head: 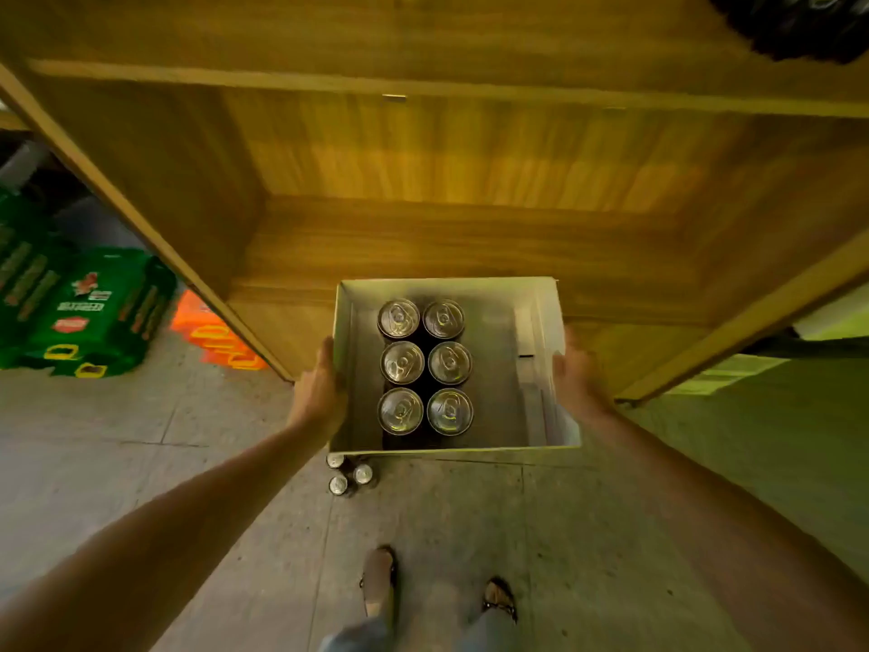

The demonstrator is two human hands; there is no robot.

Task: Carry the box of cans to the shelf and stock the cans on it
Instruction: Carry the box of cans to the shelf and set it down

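An open cardboard box [498, 383] hangs in front of the wooden shelf [470, 247], its far end over the shelf's lower board. Several dark cans with silver tops [425, 367] stand inside in two rows toward the box's left. My left hand [319, 392] grips the box's left wall. On the opposite wall, my right hand [576, 378] holds it. Both arms are stretched forward.
Three more cans [348, 473] stand on the tiled floor just under the box's near edge. Green crates [89, 317] and orange packs [216, 336] sit on the floor left of the shelf. A dark bag [799, 25] lies on the upper board. My feet [437, 585] are below.
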